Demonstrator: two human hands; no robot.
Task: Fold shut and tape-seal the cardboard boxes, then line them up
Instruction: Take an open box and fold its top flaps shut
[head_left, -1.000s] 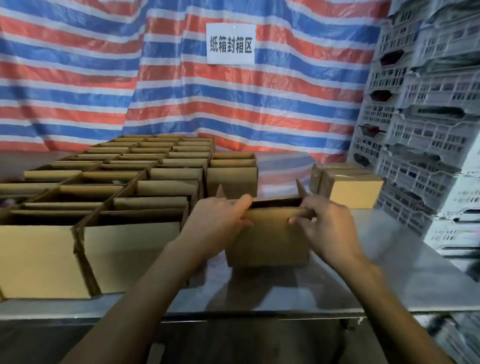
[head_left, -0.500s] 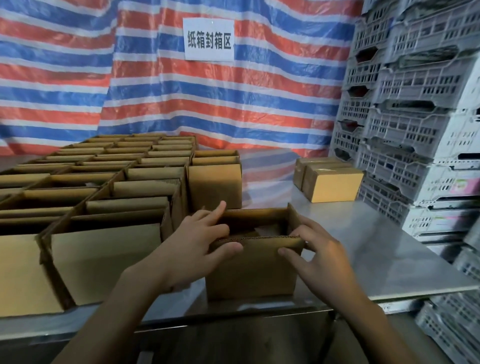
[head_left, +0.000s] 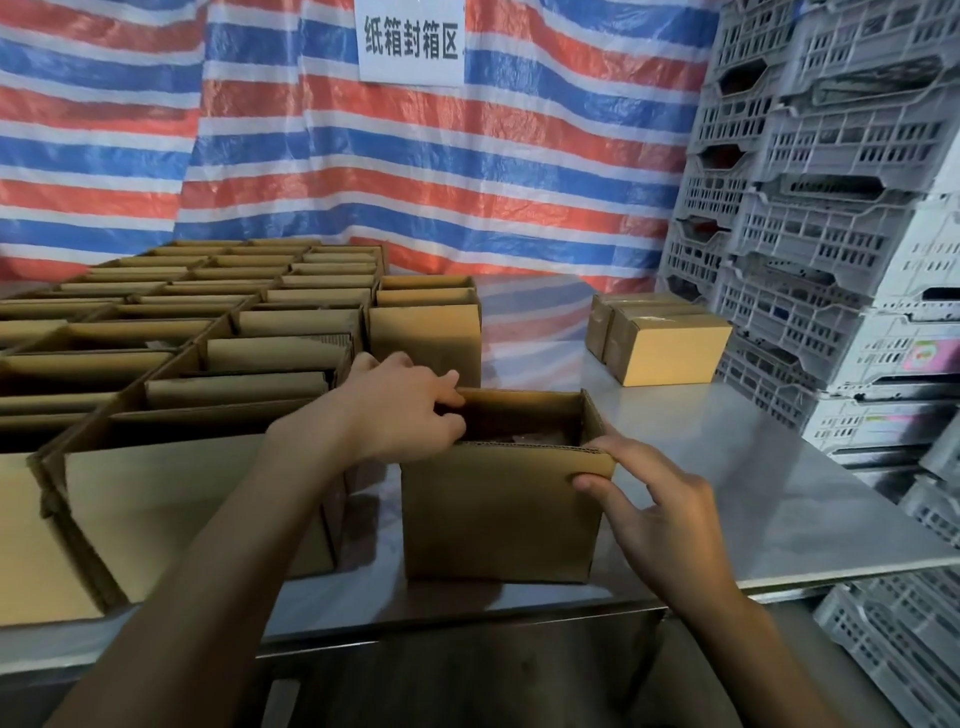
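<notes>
A small open cardboard box (head_left: 498, 514) stands near the front edge of the steel table (head_left: 779, 499), its flaps upright. My left hand (head_left: 400, 410) curls over the box's left top corner, fingers on the left flap. My right hand (head_left: 660, 509) pinches the right end of the near flap, thumb on the outside face and a finger on its top edge. Several open boxes (head_left: 208, 358) fill the table's left side in rows. Two closed boxes (head_left: 660, 338) sit at the back right.
Grey plastic crates (head_left: 831, 234) are stacked high along the right side and below the table's right edge. A striped tarp (head_left: 415, 171) with a white sign (head_left: 411, 41) hangs behind. Bare steel lies between the held box and the closed boxes.
The box has come nearer the table's front edge. My left hand shifted from the near flap to the left corner; my right hand now pinches the near flap's right end.
</notes>
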